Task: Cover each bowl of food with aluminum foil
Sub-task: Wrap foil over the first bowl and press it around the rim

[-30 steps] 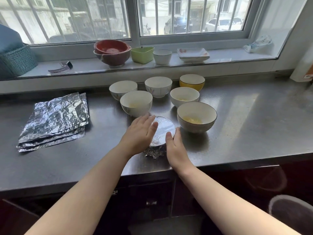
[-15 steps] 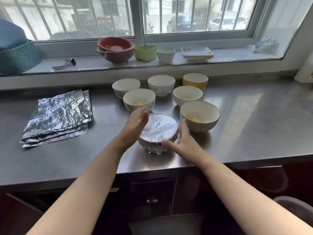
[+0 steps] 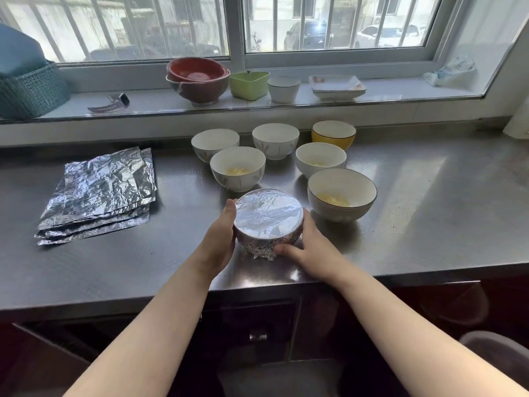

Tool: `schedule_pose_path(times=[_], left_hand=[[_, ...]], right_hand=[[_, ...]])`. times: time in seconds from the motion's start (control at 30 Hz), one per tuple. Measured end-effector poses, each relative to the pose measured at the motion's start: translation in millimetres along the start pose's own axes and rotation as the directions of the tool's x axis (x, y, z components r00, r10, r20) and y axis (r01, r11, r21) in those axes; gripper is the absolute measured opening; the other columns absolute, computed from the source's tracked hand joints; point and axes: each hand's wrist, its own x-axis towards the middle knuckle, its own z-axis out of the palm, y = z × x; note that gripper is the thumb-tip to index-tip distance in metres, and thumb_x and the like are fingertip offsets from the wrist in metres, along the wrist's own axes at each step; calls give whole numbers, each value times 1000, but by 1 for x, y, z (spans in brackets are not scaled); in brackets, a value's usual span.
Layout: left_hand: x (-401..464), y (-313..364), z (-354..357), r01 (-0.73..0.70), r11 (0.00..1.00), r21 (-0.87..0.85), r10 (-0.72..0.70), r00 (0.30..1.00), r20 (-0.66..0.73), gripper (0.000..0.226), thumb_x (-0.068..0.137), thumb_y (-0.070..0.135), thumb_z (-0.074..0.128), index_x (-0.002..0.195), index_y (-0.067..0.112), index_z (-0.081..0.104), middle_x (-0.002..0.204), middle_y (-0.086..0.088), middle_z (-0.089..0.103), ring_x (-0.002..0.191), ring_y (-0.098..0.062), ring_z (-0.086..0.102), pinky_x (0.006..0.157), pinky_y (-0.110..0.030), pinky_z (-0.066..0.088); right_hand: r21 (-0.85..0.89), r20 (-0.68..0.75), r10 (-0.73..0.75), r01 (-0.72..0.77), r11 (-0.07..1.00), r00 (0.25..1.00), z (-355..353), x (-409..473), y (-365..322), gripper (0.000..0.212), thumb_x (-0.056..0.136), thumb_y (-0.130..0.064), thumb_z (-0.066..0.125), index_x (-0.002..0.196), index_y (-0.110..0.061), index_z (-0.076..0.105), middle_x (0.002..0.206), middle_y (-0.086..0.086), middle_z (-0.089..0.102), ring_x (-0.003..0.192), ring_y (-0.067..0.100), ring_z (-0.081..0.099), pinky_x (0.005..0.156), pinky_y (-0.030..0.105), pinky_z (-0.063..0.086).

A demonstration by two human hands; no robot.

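Note:
A foil-covered bowl (image 3: 268,216) stands near the front edge of the steel counter (image 3: 429,213). My left hand (image 3: 219,239) cups its left side with the thumb at the rim. My right hand (image 3: 307,247) cups its right side, thumb pressed to the crumpled foil near the base. Behind it stand several uncovered bowls: a white one with yellow food (image 3: 237,169), a dark-rimmed one with food (image 3: 342,193), another white one (image 3: 320,161), two white ones further back (image 3: 215,143) (image 3: 275,140) and a yellow bowl (image 3: 333,134). A stack of foil sheets (image 3: 100,193) lies at the left.
On the windowsill sit stacked red bowls (image 3: 199,78), a green heart-shaped dish (image 3: 249,84), a white cup (image 3: 284,88), square plates (image 3: 336,87), a watch (image 3: 110,103), a teal basket (image 3: 28,90) and a plastic bag (image 3: 450,71). Dark cabinets lie below the counter.
My hands have come off the top of the foil and slid down to the bowl's sides. The view has shifted closer and slightly down.

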Motion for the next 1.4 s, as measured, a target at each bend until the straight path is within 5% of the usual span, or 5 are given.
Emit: schedule_pose_path(times=[0.47,0.67,0.83,1.17,1.4], left_hand=[[-7,-3,7,-39,995,91,48,994,-100,39,107,36,20,114,25,56,112,11,62,92,18,54,76,-5,39],[11,33,3,-158,941,300,204,971,-128,39,98,10,29,119,26,59,119,8,62,111,-3,56,92,-14,44],[23,27,10,-34,946,322,95,980,-177,38,103,15,33,137,9,51,133,-7,54,114,-18,53,102,-35,43],[23,30,8,14,965,261,42,977,-209,36,104,17,32,132,13,53,122,-7,55,90,-17,53,68,-24,43],[3,24,11,17,976,219,-4,998,-62,26,105,21,32,104,12,56,102,-4,66,87,-6,64,67,-15,47]], right_hand=[[-69,120,105,-97,993,987,-19,7,0,120,77,-42,79,155,-13,-8,159,-4,29,145,11,27,120,34,23],[323,-136,247,-193,927,959,-11,16,-20,19,82,-17,51,100,-15,48,102,-3,55,97,12,51,91,32,43],[447,-193,248,-140,884,949,17,22,-41,66,102,-40,39,156,-13,11,162,3,18,149,17,16,121,32,14],[500,-316,278,-89,862,907,33,41,-24,58,103,-47,29,148,-11,32,150,6,40,139,20,37,118,42,29],[556,-189,307,-156,816,933,11,66,-1,108,63,-92,37,145,-23,41,148,2,48,138,21,43,117,48,30]])
